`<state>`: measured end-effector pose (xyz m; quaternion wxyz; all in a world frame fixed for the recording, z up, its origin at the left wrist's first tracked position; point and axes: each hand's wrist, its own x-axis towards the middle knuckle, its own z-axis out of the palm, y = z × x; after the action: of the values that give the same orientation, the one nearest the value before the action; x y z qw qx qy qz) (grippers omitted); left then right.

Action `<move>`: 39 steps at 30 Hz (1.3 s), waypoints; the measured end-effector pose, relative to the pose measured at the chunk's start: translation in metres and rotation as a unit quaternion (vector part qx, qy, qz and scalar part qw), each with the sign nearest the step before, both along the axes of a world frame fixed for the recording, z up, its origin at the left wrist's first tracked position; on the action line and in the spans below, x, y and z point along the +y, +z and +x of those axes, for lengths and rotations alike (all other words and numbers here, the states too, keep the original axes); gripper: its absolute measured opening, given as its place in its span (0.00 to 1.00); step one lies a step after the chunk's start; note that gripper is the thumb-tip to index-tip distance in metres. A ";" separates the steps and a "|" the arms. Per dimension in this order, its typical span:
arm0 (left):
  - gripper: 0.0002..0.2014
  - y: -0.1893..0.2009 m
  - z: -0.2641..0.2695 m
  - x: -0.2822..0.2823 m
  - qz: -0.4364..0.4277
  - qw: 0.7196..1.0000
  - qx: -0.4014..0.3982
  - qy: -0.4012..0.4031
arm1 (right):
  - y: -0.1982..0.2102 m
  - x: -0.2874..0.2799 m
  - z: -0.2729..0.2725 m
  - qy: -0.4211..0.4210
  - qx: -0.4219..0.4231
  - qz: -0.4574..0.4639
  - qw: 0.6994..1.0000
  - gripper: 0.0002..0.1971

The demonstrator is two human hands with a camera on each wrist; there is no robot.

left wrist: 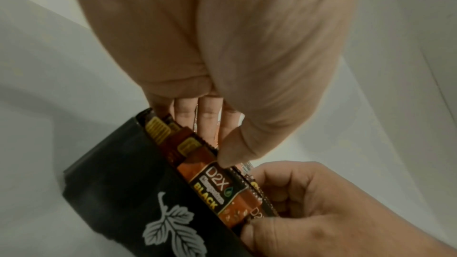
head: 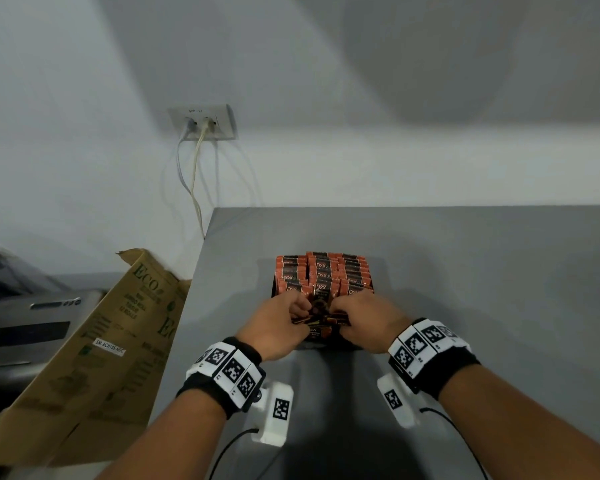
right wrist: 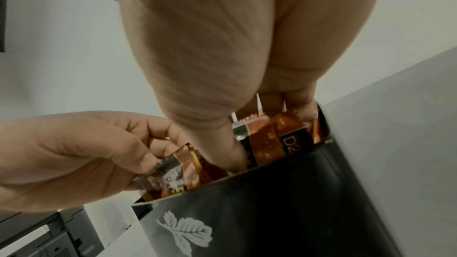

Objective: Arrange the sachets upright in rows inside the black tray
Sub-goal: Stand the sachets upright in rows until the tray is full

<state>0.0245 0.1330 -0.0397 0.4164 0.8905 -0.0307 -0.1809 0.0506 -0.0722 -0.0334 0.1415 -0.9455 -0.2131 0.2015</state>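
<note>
Looking down from the head camera, a grey table fills the right and lower frame. At centre stands a black tray packed with orange and black sachets standing upright in rows. Both hands meet at the tray's near edge: the left hand and the right hand have fingers curled onto sachets in the nearest row. Each wrist wears a black band with square black-and-white markers. At lower left a brown cardboard box leans against the table, and a wall socket with cables sits upper left of centre.

From the left wrist camera, the left hand fills the top, its fingers tucked among sachets marked "D2X BLACK", thumb pressing one. The right hand, lower right, pinches sachet edges. The black tray shows a white leaf print at lower left.

From the right wrist camera, the right hand reaches down, thumb and fingers clamped around upright sachets. The left hand, at left, pinches a tilted sachet over the black tray.
</note>
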 end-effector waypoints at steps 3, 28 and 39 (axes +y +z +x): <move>0.16 0.000 -0.001 -0.001 0.014 1.000 -0.008 0.004 | 0.001 -0.002 -0.004 -0.002 -0.032 -0.007 0.999 0.12; 0.36 0.033 0.004 -0.012 -0.228 0.969 0.006 0.096 | 0.047 -0.015 -0.015 -0.239 0.094 0.479 0.840 0.11; 0.28 0.051 0.005 -0.032 -0.575 0.781 0.166 0.178 | 0.084 0.009 -0.018 -0.166 -0.054 0.315 0.933 0.32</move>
<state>0.0299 0.1013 0.0111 0.8748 0.4312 0.0997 -0.1969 0.0328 -0.0634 0.0506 0.4519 -0.8838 -0.1125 0.0460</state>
